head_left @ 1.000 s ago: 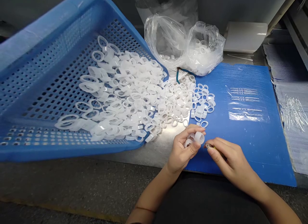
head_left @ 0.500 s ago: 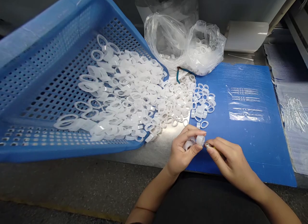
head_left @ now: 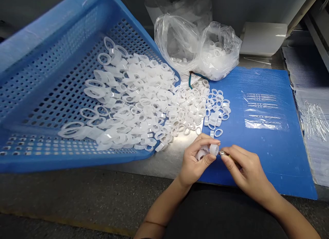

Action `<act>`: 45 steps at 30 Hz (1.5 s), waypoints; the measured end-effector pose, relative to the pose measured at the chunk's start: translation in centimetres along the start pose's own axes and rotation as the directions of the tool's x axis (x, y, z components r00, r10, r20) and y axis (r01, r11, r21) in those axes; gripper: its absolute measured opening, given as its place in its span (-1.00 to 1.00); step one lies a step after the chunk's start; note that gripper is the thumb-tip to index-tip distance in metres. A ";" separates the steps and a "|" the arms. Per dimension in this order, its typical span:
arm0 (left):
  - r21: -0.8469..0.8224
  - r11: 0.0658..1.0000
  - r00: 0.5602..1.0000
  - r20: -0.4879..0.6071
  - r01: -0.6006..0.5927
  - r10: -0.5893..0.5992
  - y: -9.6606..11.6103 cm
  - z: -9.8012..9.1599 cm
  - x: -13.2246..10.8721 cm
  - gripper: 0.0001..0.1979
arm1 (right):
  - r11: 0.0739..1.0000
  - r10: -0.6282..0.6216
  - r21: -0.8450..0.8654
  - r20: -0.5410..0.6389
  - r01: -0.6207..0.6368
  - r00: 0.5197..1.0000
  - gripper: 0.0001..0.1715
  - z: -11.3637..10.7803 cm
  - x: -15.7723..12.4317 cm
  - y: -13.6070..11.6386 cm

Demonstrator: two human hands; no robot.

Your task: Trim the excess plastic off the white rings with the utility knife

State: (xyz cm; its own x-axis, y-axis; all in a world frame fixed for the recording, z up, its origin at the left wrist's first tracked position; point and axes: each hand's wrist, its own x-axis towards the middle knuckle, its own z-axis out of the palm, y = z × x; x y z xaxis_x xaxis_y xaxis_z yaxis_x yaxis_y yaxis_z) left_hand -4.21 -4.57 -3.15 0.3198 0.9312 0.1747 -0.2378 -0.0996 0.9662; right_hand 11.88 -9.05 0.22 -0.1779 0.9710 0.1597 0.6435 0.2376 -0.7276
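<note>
Between the thumb and index finger of my left hand (head_left: 194,160) is a translucent white plastic ring (head_left: 214,149). More such rings (head_left: 202,154) are tucked in the palm behind it. My right hand (head_left: 245,167) is closed around a small tool with a metal tip (head_left: 223,153); most of its handle is hidden by the fingers. The tip points at the ring's right edge, and I cannot tell whether it touches. Just beyond the left fingers, a loose ring (head_left: 218,133) lies on the blue mat (head_left: 267,156).
A blue perforated basket (head_left: 64,165) lies tipped at left, with a heap of white rings (head_left: 144,102) spilling onto the table. Clear plastic bags (head_left: 218,61) holding rings stand behind. Clear thin pieces (head_left: 262,105) lie on the mat, with similar ones (head_left: 317,121) at far right.
The metal tip in my right hand has drawn back very slightly to the right, away from the ring. My left hand and its rings look the same.
</note>
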 end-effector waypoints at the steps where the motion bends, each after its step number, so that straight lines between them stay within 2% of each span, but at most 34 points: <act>1: -0.023 0.999 0.999 -0.003 0.035 -0.035 0.0 0.0 0.0 -0.78 | 1.000 -0.012 -0.022 -0.011 0.012 1.000 -0.70 0.1 0.0 0.0; 5: -0.178 0.955 0.970 -0.006 0.239 -0.244 0.1 0.4 -0.2 -0.72 | 0.971 -0.127 -0.220 -0.128 0.097 0.984 -0.68 0.4 0.2 0.3; 7: -0.289 0.900 0.941 0.006 0.326 -0.339 0.2 0.6 -0.2 -0.68 | 0.937 -0.190 -0.330 -0.217 0.111 0.957 -0.71 0.6 0.3 0.6; 9: -0.404 0.824 0.908 0.043 0.397 -0.416 0.3 0.8 -0.1 -0.68 | 0.925 -0.217 -0.364 -0.287 0.103 0.933 -0.76 0.6 0.3 0.8; 12: -0.535 0.696 0.860 0.124 0.479 -0.496 0.2 1.0 0.3 -0.72 | 0.951 -0.199 -0.291 -0.317 0.105 0.927 -0.80 0.7 0.3 1.0; 15: -0.616 0.597 0.833 0.191 0.514 -0.519 0.1 1.1 0.6 -0.72 | 0.954 -0.238 -0.246 -0.278 0.170 0.931 -0.81 0.7 0.3 1.1; 18: -0.670 0.537 0.824 0.208 0.513 -0.527 0.1 1.2 0.9 -0.73 | 0.933 -0.334 -0.203 -0.192 0.296 0.923 -0.77 0.5 0.2 0.9; 20: -0.687 0.512 0.814 0.208 0.516 -0.543 0.1 1.3 1.0 -0.75 | 0.924 -0.382 -0.096 -0.138 0.371 0.914 -0.78 0.4 0.1 0.7; 23: -0.695 0.494 0.805 0.212 0.522 -0.554 0.2 1.3 1.0 -0.75 | 0.931 -0.362 0.000 -0.157 0.366 0.919 -0.77 0.3 0.0 0.6; 25: -0.695 0.499 0.811 0.212 0.518 -0.545 0.2 1.3 0.9 -0.73 | 0.943 -0.333 -0.050 -0.193 0.330 0.923 -0.79 0.5 -0.1 0.7; 28: -0.679 0.545 0.834 0.187 0.492 -0.520 0.0 1.2 0.7 -0.74 | 0.923 -0.379 -0.140 -0.163 0.358 0.911 -0.74 0.7 0.0 0.9; 32: -0.643 0.620 0.861 0.129 0.450 -0.491 -0.3 1.2 0.6 -0.78 | 0.923 -0.382 -0.017 -0.151 0.384 0.912 -0.77 0.2 0.0 0.3; 37: -0.599 0.684 0.888 0.106 0.417 -0.448 0.0 1.3 0.5 -0.78 | 0.968 -0.248 0.002 -0.166 0.251 0.955 -0.70 0.0 -0.3 -0.2; 40: -0.485 0.790 0.912 0.041 0.375 -0.408 0.2 1.3 0.2 -0.78 | 0.976 -0.219 -0.014 -0.134 0.219 0.966 -0.64 0.3 -0.4 0.0; 42: -0.350 0.880 0.938 -0.008 0.321 -0.345 0.1 1.3 0.0 -0.81 | 0.983 -0.178 0.023 -0.123 0.182 0.976 -0.74 0.2 -0.4 -0.1; 44: -0.250 0.933 0.960 -0.043 0.259 -0.278 0.0 1.3 -0.1 -0.83 | 0.986 -0.106 0.119 -0.123 0.120 0.987 -0.88 -0.2 -0.3 -0.3; 45: -0.236 0.942 0.965 -0.049 0.240 -0.258 0.0 1.3 -0.1 -0.84 | 0.982 -0.068 0.170 -0.121 0.088 0.990 -0.85 -0.5 -0.2 -0.4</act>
State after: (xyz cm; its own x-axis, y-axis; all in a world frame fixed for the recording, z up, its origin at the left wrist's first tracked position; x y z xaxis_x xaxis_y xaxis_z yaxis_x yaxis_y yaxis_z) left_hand -3.06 -5.13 -2.93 0.3255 0.9413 -0.0898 -0.3636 0.2123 0.9071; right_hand 12.01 -9.34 0.79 -0.1297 0.9486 0.2886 0.4897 0.3143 -0.8132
